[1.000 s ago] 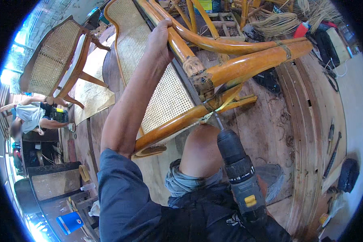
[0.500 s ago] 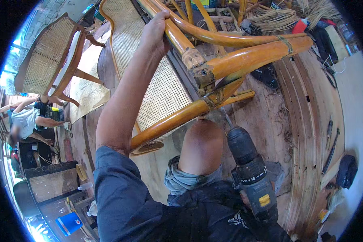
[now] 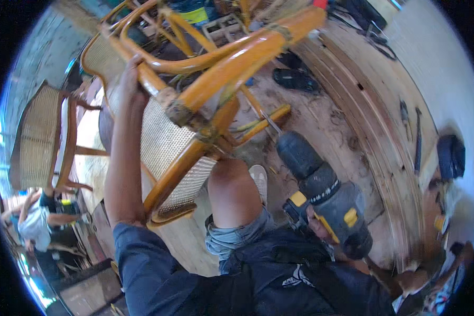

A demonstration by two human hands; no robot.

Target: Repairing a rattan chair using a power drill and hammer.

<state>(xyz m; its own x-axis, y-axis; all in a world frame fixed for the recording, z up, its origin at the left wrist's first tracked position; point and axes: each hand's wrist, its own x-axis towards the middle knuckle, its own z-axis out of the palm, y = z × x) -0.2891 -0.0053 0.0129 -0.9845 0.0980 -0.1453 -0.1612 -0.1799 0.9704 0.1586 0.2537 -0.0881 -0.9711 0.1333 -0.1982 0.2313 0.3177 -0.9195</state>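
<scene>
My left hand (image 3: 135, 84) is wrapped round a glossy orange-brown pole of a rattan chair frame (image 3: 231, 60), which is held tilted before me. Near my knee, several poles meet at a wrapped, rough-looking joint (image 3: 180, 113). With my right hand (image 3: 321, 225), mostly hidden behind the tool, I grip a black and yellow cordless drill (image 3: 310, 163). Its thin bit (image 3: 271, 124) points up toward the lower poles of the frame; whether it touches them I cannot tell. A woven cane panel (image 3: 166, 139) shows behind the poles.
Another cane-backed chair (image 3: 39, 137) stands at the left, with a person (image 3: 34, 226) low beyond it. Long wooden boards (image 3: 363, 116) curve along the right, with hand tools (image 3: 418, 139) beside them. Black sandals (image 3: 295, 79) lie on the floor. Another person's arm (image 3: 416, 282) shows at the lower right.
My view has swung, so the frame and my left hand sit further left. The drill has turned, and more of its yellow-marked body shows. Both hands keep their grip.
</scene>
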